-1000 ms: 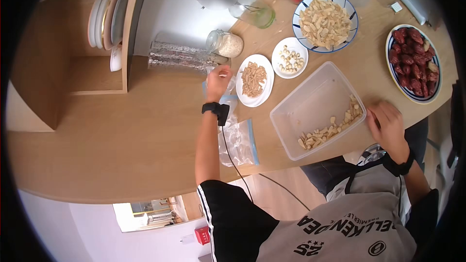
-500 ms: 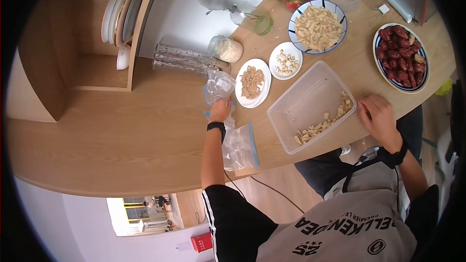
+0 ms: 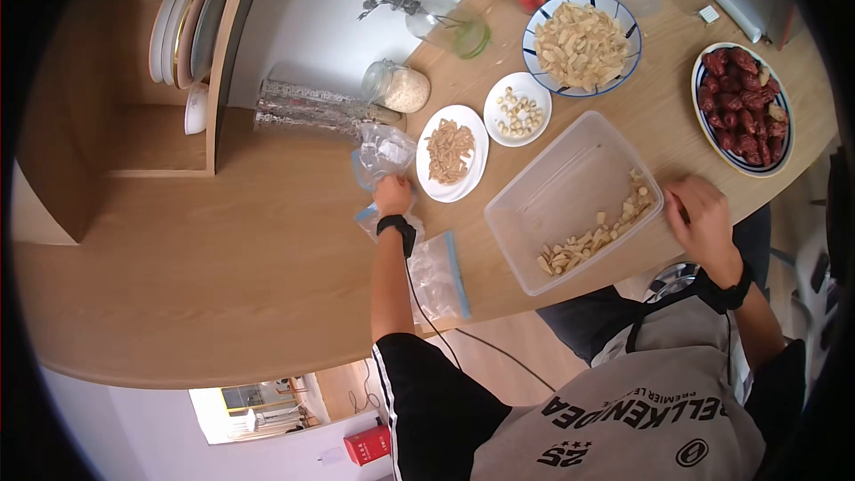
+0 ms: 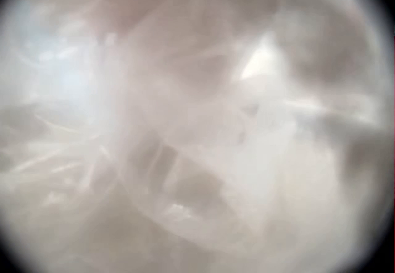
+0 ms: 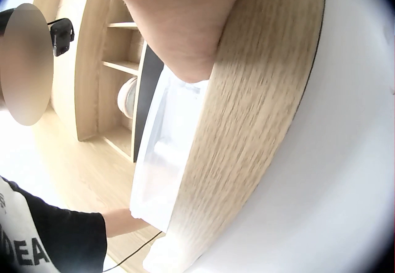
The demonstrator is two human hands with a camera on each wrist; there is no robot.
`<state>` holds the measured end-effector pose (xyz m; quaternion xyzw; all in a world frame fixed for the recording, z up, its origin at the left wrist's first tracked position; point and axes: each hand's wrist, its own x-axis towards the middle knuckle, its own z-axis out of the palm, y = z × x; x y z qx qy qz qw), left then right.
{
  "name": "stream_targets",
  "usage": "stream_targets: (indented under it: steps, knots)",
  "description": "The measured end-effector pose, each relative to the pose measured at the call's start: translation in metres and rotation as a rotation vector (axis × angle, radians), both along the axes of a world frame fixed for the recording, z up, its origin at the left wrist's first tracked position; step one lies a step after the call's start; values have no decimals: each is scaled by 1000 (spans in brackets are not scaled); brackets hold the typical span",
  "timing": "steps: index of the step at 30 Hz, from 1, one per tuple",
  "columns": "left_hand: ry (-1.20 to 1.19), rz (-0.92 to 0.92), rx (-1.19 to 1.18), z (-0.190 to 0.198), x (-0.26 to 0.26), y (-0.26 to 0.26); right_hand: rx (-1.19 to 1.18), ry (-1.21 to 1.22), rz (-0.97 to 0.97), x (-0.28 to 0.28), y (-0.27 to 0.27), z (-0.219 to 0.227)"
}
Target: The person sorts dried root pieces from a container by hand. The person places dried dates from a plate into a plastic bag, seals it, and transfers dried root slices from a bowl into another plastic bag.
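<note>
My left hand [image 3: 392, 196] holds a clear zip bag [image 3: 385, 150] beside the white plate. Crumpled clear plastic [image 4: 185, 100] fills the left wrist view, blurred, and the fingertips are hidden. Below that wrist lies another zip bag [image 3: 436, 278] with a blue top strip. My right hand [image 3: 699, 214] rests on the table with fingers loosely bent, right at the corner of a clear plastic box [image 3: 570, 174]. Pale dried slices [image 3: 579, 245] lie along the box's near side. The right wrist view shows part of this hand [image 5: 185, 26] over the wooden table edge.
Behind the box are a white plate [image 3: 428, 183] of brown strips, a small plate [image 3: 541, 132] of pale round seeds and a bowl [image 3: 634, 49] of slices. Red dates [image 3: 739, 111] fill an oval dish at right. A grain jar [image 3: 405, 89] and a glass vase [image 3: 463, 36] stand farther back.
My left hand has drawn back toward me from near the grain jar, and a clear zip bag has come up from the pile with it. The right hand stays beside the box.
</note>
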<state>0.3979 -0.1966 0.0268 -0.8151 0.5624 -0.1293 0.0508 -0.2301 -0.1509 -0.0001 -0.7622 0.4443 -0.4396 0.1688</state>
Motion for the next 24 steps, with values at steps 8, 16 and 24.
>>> stream_targets:
  steps: [8, 16, 24]
  knots:
    - [-139, -69, 30, 30, -20, -3, -19, 6, 20, 2, 0, 5]
    - [-11, -369, -196, 73, -98, 6, -24, 38, 87, -2, 1, 4]
    - [242, -448, -249, 90, -201, 21, -36, 19, 128, -4, 2, 7]
